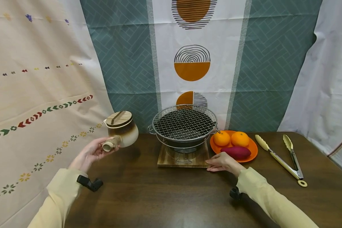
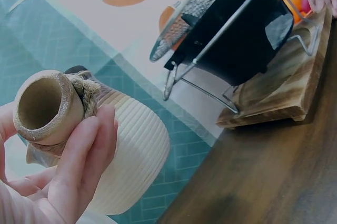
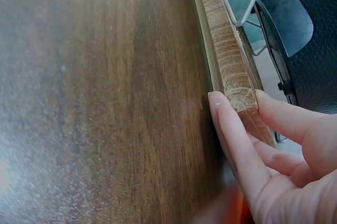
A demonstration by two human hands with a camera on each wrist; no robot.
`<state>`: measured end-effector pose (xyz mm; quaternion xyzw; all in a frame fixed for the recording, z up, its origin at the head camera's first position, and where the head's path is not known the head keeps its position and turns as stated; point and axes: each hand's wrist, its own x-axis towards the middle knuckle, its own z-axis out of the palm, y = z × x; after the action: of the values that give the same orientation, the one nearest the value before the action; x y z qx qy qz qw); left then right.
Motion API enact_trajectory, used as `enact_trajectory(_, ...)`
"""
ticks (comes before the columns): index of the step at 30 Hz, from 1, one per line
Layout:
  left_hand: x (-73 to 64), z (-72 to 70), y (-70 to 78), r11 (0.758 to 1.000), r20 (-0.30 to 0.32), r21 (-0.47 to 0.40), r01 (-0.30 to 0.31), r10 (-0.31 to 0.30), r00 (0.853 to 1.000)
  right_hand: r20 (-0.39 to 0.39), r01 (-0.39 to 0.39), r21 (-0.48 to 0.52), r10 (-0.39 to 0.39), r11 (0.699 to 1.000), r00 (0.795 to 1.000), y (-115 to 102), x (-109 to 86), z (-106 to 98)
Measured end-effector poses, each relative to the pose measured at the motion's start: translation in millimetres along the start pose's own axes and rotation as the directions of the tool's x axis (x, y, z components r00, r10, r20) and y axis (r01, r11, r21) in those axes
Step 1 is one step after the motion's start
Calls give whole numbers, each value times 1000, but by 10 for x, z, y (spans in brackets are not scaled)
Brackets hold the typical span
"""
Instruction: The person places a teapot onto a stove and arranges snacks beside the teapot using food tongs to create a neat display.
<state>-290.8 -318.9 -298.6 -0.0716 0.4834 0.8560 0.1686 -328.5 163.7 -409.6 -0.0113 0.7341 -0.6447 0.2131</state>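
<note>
My left hand (image 1: 92, 152) grips the hollow side handle (image 2: 45, 105) of a brown-and-cream ceramic teapot (image 1: 128, 134), which has a wooden lid (image 1: 119, 118). The teapot appears held up off the table, roughly upright, left of the grill. A round black tabletop grill (image 1: 185, 123) with a wire mesh top stands on a square wooden board (image 1: 168, 158). At the board's front right corner, my right hand (image 1: 223, 163) pinches the edge (image 3: 231, 71), thumb on top and fingers against the side and underneath. The grill's wire legs rest on the board.
Right of the grill, an orange plate (image 1: 252, 153) holds two oranges (image 1: 240, 139) and a purple sweet potato (image 1: 236, 152). Metal tongs (image 1: 285, 164) with cream tips lie spread farther right on the dark wooden table (image 1: 148, 196). Patterned curtains (image 1: 125, 53) hang behind and at the left.
</note>
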Motion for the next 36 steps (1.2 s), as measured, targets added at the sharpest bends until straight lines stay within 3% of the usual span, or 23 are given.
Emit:
enact_trajectory(15,-30,195,194,994,-18,106,-30,32,999,53,52,-4,-52,999,997,37,-43,-57)
enact_trajectory(29,-70,298,414,996,22,90,-24,22,1000,15,34,-31,-33,999,999,21,-23,-39)
enact_trajectory(36,-52,400,484,997,-14,72,-28,29,999,20,39,-38,-38,999,999,21,-31,-28)
